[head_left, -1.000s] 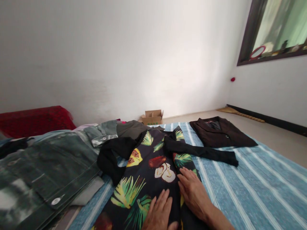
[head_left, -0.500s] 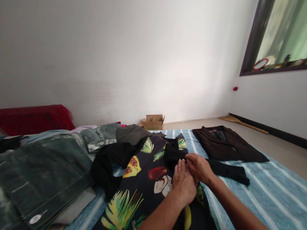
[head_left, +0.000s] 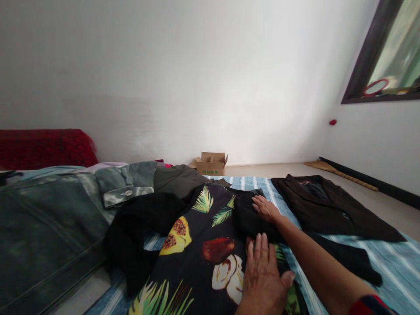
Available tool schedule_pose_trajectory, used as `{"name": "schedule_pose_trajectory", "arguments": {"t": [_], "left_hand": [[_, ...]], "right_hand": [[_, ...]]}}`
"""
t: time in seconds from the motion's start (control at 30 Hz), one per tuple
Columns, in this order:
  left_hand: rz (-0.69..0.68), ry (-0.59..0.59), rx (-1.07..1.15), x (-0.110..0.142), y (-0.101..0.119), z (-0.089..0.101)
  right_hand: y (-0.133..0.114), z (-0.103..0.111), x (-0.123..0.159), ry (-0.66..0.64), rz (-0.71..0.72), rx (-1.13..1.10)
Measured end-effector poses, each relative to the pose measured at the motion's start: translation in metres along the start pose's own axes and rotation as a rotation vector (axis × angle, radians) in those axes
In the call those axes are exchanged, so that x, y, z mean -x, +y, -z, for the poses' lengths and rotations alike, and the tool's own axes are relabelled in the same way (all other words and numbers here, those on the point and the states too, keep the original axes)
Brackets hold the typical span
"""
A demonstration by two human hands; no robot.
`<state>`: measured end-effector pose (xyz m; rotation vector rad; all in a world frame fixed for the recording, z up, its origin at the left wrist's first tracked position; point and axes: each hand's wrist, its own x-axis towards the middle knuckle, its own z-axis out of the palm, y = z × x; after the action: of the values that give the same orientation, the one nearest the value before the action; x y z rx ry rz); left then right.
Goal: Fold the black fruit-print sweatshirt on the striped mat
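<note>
Both hands lay open, grasping nothing: the left hand (head_left: 264,280) flat on a black tropical-print shirt (head_left: 193,258) atop a striped blue bedsheet (head_left: 393,262), the right hand (head_left: 266,209) on its folded sleeve (head_left: 252,221). A green denim jacket (head_left: 49,227) and dark blazer (head_left: 334,214) flanked it.

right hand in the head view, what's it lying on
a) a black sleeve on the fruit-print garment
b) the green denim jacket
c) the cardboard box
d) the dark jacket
a, the right hand lies flat on the black sleeve, which crosses the fruit-print garment.
</note>
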<state>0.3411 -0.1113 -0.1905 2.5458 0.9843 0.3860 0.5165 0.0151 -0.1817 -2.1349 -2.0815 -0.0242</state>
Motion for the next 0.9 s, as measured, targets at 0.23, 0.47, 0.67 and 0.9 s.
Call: {"name": "schedule_pose_trajectory", "arguments": {"t": [0.23, 0.47, 0.67, 0.9], "left_hand": [[-0.011, 0.003, 0.000, 0.001, 0.002, 0.001], [-0.032, 0.020, -0.013, 0.001, 0.000, -0.005], [-0.034, -0.028, -0.021, 0.000, 0.001, -0.002], [-0.009, -0.022, -0.037, 0.001, 0.001, -0.003]], "right_hand": [[0.005, -0.006, 0.001, 0.010, -0.025, 0.040], [-0.012, 0.019, -0.013, 0.089, 0.060, 0.092], [-0.010, 0.008, -0.035, 0.048, 0.072, 0.073], [0.006, -0.013, -0.038, -0.001, -0.031, 0.019]]}}
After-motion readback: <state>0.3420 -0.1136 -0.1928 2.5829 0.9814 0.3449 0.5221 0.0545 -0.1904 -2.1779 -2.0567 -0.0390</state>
